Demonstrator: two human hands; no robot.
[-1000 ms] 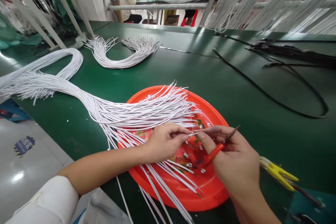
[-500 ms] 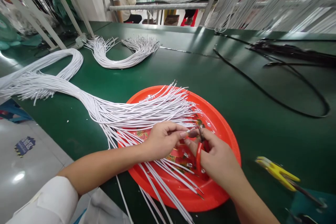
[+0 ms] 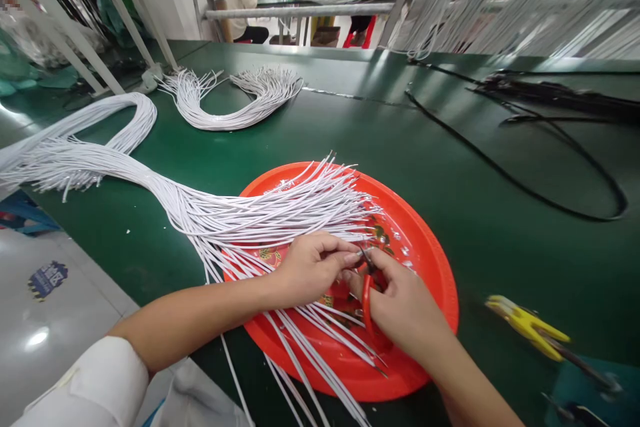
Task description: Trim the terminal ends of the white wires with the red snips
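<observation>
Right hand (image 3: pixel 406 310) nearer left hand (image 3: pixel 311 268), snips (image 3: pixel 367 295) seemingly between

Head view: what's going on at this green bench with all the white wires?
A person works at a green table over an orange tray. The left hand pinches the end of a wire from the white wire bundle fanned across the tray. The right hand grips red-handled snips, tip right at that pinched end. A yellow-handled tool lies untouched on the table to the right. A second white bundle and black cables lie farther back.
</observation>
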